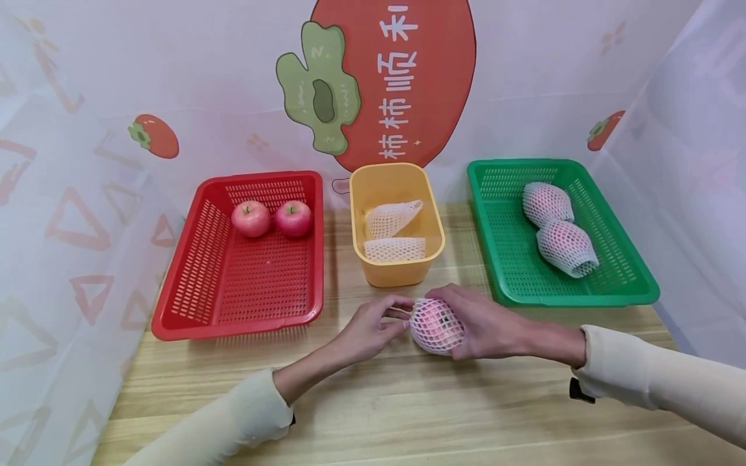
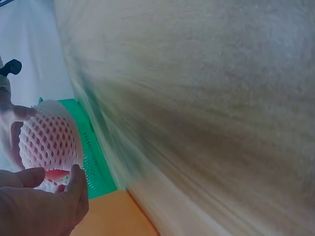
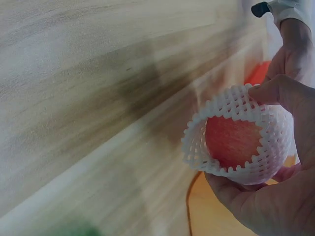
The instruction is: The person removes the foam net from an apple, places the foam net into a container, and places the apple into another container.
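Gripping netted apple (image 1: 434, 329) in curled fingers of right hand (image 1: 486, 325), in front of yellow bin (image 1: 396, 274). Holding left hand (image 1: 374, 327) with fingers loosely parted, also in front of bin; cannot tell whether touching apple.

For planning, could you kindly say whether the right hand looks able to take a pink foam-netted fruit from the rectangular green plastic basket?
Probably not yet: the right hand grips another foam-netted fruit, though the green basket is open-topped and nothing covers its netted fruits.
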`<state>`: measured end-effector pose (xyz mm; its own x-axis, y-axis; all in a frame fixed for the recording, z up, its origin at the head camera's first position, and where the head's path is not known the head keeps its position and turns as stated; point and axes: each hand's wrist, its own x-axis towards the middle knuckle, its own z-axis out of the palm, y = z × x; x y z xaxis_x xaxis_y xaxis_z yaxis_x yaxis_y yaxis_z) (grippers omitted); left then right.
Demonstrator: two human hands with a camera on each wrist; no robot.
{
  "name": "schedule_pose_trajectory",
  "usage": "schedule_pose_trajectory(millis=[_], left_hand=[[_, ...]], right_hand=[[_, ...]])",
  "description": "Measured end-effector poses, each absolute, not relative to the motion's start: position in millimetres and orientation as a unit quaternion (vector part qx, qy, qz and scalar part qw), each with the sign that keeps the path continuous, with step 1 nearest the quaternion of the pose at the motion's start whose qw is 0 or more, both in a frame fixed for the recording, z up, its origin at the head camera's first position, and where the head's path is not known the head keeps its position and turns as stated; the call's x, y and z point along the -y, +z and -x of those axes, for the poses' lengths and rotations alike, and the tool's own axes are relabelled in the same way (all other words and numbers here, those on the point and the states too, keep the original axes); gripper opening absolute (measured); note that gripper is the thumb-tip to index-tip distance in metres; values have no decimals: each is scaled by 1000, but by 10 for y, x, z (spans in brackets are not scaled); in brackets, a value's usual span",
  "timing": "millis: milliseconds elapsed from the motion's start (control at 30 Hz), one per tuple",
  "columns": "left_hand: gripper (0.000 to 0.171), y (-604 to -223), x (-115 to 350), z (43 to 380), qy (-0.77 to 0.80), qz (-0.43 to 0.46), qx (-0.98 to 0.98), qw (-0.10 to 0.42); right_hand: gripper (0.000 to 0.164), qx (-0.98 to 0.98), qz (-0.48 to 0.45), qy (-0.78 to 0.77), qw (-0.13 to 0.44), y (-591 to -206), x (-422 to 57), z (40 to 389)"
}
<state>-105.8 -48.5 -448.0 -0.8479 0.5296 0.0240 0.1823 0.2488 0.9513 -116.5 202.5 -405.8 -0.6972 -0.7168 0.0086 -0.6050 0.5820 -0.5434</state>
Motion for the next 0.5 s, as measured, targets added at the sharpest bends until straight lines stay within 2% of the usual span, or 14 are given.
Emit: schedule_pose_trajectory(millis=[167, 500], left_hand=[[32, -4523, 458, 1076, 559, -232, -783, 143], [29, -4544, 449, 1077, 562, -213, -782, 165]], right_hand=[[93, -880, 378, -264, 110, -4124, -1999, 1163], [93, -883, 377, -256, 110, -4226, -1974, 1132]])
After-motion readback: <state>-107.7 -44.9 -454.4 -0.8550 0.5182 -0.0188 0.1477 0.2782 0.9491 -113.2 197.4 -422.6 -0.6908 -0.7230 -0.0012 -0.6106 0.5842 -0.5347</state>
